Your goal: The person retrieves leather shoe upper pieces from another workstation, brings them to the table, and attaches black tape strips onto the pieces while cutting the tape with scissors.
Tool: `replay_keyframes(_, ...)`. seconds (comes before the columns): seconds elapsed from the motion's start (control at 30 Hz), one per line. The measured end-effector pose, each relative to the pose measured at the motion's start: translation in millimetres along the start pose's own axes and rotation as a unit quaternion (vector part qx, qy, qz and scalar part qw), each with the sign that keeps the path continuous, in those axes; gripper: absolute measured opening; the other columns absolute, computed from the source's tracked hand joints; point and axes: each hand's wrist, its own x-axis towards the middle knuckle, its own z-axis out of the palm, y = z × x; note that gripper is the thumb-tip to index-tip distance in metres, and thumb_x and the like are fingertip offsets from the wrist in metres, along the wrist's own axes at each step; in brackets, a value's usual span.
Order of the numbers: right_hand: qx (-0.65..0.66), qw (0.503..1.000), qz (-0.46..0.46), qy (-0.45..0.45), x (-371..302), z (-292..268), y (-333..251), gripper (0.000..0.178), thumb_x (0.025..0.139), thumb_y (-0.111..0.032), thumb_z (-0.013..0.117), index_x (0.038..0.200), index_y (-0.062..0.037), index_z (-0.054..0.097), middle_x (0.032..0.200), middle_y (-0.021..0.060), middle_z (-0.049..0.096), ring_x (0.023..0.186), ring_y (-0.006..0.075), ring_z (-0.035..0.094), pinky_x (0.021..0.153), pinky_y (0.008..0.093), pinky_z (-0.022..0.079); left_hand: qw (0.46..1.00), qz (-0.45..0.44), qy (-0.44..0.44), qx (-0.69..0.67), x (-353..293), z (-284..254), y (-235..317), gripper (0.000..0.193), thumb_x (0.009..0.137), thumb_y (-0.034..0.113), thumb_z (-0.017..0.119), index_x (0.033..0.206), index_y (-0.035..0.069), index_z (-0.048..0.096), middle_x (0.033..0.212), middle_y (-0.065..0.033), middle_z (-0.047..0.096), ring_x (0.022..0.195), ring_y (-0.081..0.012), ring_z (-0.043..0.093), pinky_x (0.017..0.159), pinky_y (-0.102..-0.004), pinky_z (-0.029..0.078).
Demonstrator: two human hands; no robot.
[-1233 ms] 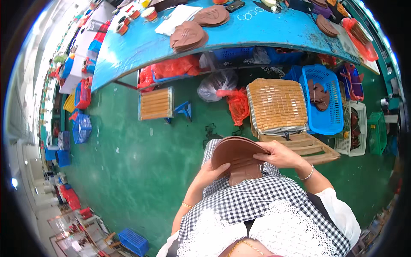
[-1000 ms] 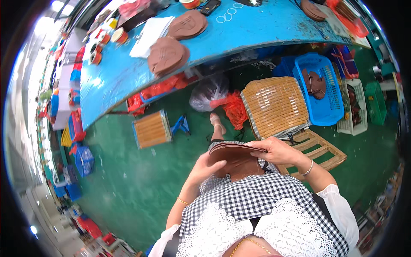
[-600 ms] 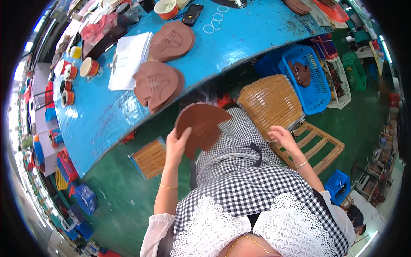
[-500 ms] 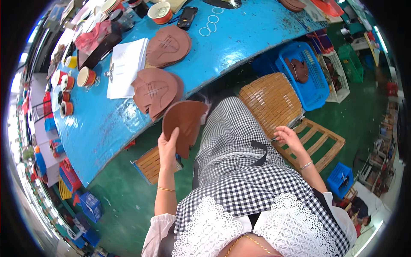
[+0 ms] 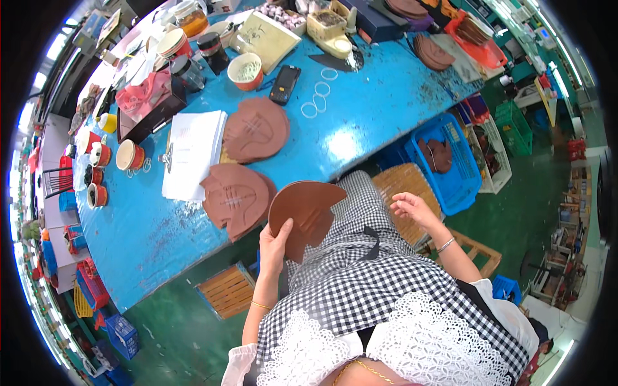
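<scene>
My left hand (image 5: 273, 249) is closed on a brown leather piece (image 5: 301, 207) with a rounded upper edge and a notched lower edge, thumb on its face. I hold it up over my checked apron (image 5: 360, 276), beside the table edge. Out to the right, my right hand (image 5: 414, 211) is in the air with loosely bent fingers; I see nothing in it. On the blue table (image 5: 193, 241), nearest my left hand, lies a stack of cut leather pieces (image 5: 235, 201) with slits and marked lines. A similar stack (image 5: 257, 128) lies behind it.
Papers on a clipboard (image 5: 192, 154), a black handheld device (image 5: 284, 83), white rings (image 5: 320, 91) and paper bowls (image 5: 245, 71) lie across the table. To the right are a woven seat (image 5: 402, 183) and a blue basket (image 5: 460, 183) holding brown pieces. A wooden stool (image 5: 225, 291) stands below the table.
The view has shifted, showing more of the table's far side. My left hand still holds the leather piece, now tilted more toward the right. My right hand has come a little nearer to it.
</scene>
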Motion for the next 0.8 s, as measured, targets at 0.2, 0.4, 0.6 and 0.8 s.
replay_keyframes(0.2,-0.003,0.999,-0.037,-0.006,124.2,-77.0,-51.4,0.024,0.100,-0.019,0.056,0.120,-0.0059,0.061,0.101,0.0031,0.070,0.083,0.0086,0.064,0.077,0.0243,0.052,0.986,0.134,-0.011,0.093,107.1,118.5,23.3,0.024,0.096,0.003,0.061,0.119,0.000,0.065,0.119,-0.0078,0.067,0.108,-0.0144,0.062,0.093,-0.0273,0.048)
replay_keyframes(0.4,-0.086,0.994,-0.066,0.000,284.2,-196.1,-133.2,0.025,0.099,-0.019,0.056,0.117,-0.0029,0.062,0.098,0.0049,0.071,0.080,0.0099,0.063,0.076,0.0262,0.052,0.770,0.452,-0.016,0.449,261.1,220.2,-25.8,0.041,0.072,0.000,0.067,0.106,0.021,0.074,0.129,-0.0063,0.060,0.121,-0.0300,0.056,0.101,-0.0491,0.042)
replay_keyframes(0.6,-0.190,0.975,0.065,-0.095,347.5,-271.2,-163.4,0.027,0.098,-0.028,0.060,0.104,-0.0022,0.068,0.083,0.0079,0.073,0.068,0.0110,0.067,0.060,0.0242,0.053,0.759,0.298,-0.110,0.568,296.5,248.6,-103.0,0.056,0.073,-0.001,0.064,0.120,0.030,0.068,0.141,-0.0047,0.051,0.130,-0.0265,0.048,0.108,-0.0467,0.038)
replay_keyframes(0.8,-0.190,0.960,0.185,-0.092,376.0,-276.5,-180.5,0.037,0.095,-0.035,0.065,0.086,0.0004,0.071,0.065,0.0111,0.070,0.049,0.0153,0.066,0.040,0.0228,0.048,0.761,0.285,-0.111,0.572,303.3,252.5,-107.5,0.060,0.072,-0.001,0.065,0.121,0.033,0.068,0.143,-0.0021,0.051,0.132,-0.0236,0.047,0.110,-0.0439,0.036)
